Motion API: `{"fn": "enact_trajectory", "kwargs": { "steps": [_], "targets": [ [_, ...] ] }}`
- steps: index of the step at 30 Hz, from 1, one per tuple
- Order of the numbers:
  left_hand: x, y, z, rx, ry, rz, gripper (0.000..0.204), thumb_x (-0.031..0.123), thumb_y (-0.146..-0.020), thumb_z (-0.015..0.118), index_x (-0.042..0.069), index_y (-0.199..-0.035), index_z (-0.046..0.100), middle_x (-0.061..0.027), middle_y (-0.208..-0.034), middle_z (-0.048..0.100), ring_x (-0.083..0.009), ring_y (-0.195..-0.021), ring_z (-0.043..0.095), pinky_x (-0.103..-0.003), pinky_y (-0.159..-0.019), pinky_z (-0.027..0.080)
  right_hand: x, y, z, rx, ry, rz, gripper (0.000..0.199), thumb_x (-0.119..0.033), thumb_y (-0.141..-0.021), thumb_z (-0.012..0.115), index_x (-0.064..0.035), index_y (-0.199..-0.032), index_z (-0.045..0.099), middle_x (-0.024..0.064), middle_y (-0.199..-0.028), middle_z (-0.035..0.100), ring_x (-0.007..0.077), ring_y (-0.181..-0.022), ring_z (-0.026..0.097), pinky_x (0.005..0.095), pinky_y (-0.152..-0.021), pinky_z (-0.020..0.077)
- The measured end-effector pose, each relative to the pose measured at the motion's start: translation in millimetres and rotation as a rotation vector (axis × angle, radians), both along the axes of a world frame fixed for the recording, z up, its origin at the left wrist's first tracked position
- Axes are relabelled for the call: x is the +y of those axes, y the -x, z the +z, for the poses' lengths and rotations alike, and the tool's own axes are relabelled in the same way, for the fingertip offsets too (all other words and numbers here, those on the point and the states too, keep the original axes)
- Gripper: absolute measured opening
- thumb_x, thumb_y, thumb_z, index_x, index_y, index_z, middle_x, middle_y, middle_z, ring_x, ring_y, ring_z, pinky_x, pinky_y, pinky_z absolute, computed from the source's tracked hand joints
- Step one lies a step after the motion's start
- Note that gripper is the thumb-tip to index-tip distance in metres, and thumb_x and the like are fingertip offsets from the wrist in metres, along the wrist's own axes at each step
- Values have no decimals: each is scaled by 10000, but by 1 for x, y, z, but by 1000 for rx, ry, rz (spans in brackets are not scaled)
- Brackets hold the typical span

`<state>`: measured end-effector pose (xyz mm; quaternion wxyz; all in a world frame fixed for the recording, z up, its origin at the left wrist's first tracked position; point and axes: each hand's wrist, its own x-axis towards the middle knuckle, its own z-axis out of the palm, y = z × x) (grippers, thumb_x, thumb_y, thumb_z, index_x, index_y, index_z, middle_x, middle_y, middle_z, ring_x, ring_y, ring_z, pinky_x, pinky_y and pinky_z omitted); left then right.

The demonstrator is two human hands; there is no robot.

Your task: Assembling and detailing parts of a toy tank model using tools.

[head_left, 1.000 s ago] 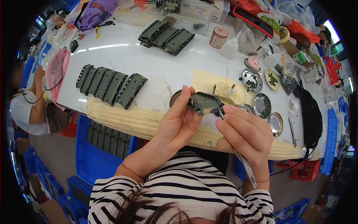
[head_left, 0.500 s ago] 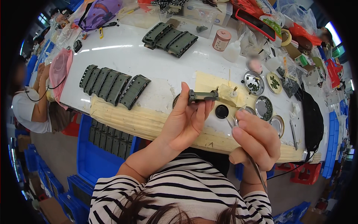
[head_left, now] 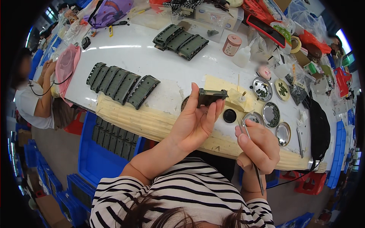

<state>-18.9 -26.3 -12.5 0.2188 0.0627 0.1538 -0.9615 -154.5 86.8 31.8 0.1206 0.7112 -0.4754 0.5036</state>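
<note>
Between the thumb and fingers of my left hand (head_left: 195, 123) is a dark green plastic part (head_left: 211, 97), held up over the table's near edge. My right hand (head_left: 260, 146) grips metal tweezers (head_left: 255, 167), their tips pointing up and apart from the part. Just beyond it lie round metal dishes (head_left: 270, 114) with small green pieces, and a round black cap (head_left: 229, 116). A yellowish block (head_left: 240, 99) with small sticks stands behind the held part. Similar curved green parts lie in a row (head_left: 118, 83) on the left and in a group (head_left: 180, 41) farther back.
A blue crate (head_left: 89, 159) below the table's left edge holds several green parts. Pale padding (head_left: 129, 117) lines the near edge. A pink tin (head_left: 232, 45), a white squeeze bottle (head_left: 242, 57), a red-edged phone (head_left: 266, 30) and bags crowd the back right. Another person (head_left: 40, 91) sits at left.
My right hand has moved slightly down and left, and the tweezers have turned more upright. My left hand still holds the green part. The whole view has shifted a little.
</note>
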Motion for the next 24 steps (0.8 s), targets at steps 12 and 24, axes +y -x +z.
{"fn": "enact_trajectory", "kwargs": {
  "steps": [12, 24],
  "targets": [
    [27, -2, -7, -217, 395, 224, 402, 437, -948, 501, 109, -1179, 475, -140, -1202, 526, -232, -1070, 598, -304, -879, 551, 0, 1, -17, -388, -130, -54, 420, -190, -690, 838, -32, -865, 491, 222, -1030, 641, 289, -932, 658, 337, -760, 534],
    [25, -28, -26, 69, 1062, -491, 669, 162, -883, 651, -6, -1419, 287, -166, -1255, 544, -207, -1146, 547, -326, -940, 456, 35, 26, 4, -430, -675, 321, 476, -175, -521, 870, -131, -718, 438, 162, -854, 682, 228, -814, 661, 278, -653, 500]
  ]
}}
